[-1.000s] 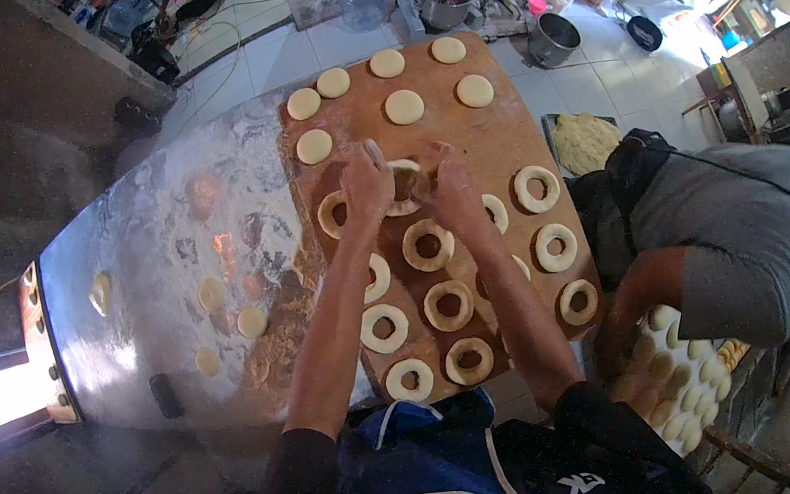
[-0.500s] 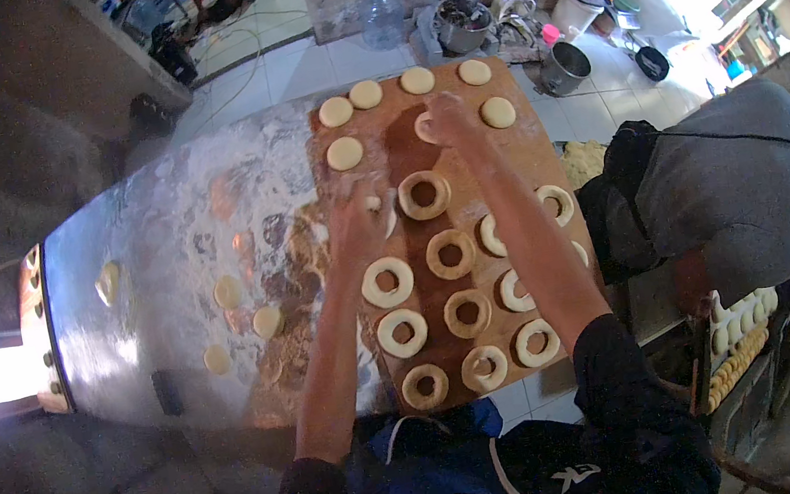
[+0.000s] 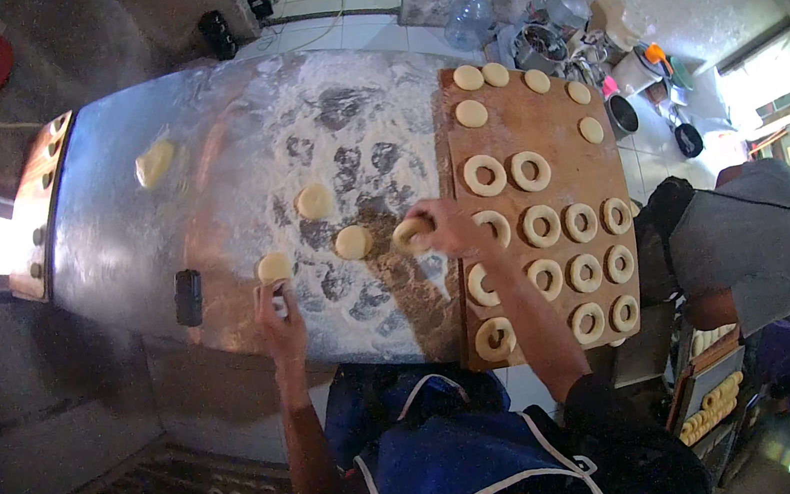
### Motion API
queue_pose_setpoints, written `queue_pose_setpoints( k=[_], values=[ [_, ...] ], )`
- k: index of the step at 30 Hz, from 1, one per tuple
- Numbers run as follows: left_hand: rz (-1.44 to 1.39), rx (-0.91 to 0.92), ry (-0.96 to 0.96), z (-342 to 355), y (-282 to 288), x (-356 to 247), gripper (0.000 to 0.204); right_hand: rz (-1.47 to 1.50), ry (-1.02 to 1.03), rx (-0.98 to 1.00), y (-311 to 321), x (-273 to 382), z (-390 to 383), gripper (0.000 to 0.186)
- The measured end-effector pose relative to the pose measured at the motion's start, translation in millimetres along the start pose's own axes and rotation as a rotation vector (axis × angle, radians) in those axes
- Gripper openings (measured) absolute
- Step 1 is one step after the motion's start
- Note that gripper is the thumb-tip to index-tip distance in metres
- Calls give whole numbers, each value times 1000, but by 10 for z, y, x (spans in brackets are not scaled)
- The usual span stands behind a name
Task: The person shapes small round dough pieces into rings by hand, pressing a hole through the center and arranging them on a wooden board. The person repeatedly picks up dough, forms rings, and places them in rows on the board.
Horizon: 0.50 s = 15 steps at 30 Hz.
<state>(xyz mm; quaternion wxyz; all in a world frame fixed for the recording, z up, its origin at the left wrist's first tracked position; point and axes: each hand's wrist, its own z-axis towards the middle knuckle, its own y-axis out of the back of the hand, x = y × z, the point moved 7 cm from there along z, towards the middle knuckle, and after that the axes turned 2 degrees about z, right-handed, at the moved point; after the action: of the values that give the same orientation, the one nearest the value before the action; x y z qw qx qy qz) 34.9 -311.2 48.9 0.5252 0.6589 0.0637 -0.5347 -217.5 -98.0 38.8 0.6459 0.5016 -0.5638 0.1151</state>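
Note:
My left hand [image 3: 282,328] is closed around a small whitish object [image 3: 280,304], whose kind I cannot make out. Just beyond its fingertips lies a pale round of dough [image 3: 274,267] on the floured metal table. My right hand [image 3: 450,226] grips another dough round [image 3: 410,233] at the near-left edge of the wooden board [image 3: 530,132]. Two more rounds rest between and beyond my hands, one nearer [image 3: 352,243] and one farther [image 3: 314,201]. Dough rings [image 3: 540,225] stand in rows on the board, some behind my right forearm. Several whole rounds [image 3: 471,114] line its far side.
The metal table [image 3: 117,205] carries a dough lump [image 3: 155,163] at left and a dark rectangular piece [image 3: 188,296] near its front. A person in grey [image 3: 747,238] bends at the right. Pots [image 3: 621,114] and a large bottle [image 3: 469,19] stand on the floor beyond.
Both hands have come off the board toward the left, and the view has shifted left. The round under my right hand on the board has gone from there; that hand now holds one beside the board.

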Motion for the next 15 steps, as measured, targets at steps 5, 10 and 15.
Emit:
queue_pose_setpoints(
  k=[5, 10, 15],
  values=[
    [-73, 60, -264, -39, -141, -282, 17, -619, -40, -85, -604, 105, -83, 53],
    [-254, 208, -214, -167, -549, -526, 22, -136, -183, -13, -636, 171, -255, 44],
    [-640, 507, 78, -267, -807, -428, 28, 592, -174, -289, -790, 443, -632, 40]
  ],
)
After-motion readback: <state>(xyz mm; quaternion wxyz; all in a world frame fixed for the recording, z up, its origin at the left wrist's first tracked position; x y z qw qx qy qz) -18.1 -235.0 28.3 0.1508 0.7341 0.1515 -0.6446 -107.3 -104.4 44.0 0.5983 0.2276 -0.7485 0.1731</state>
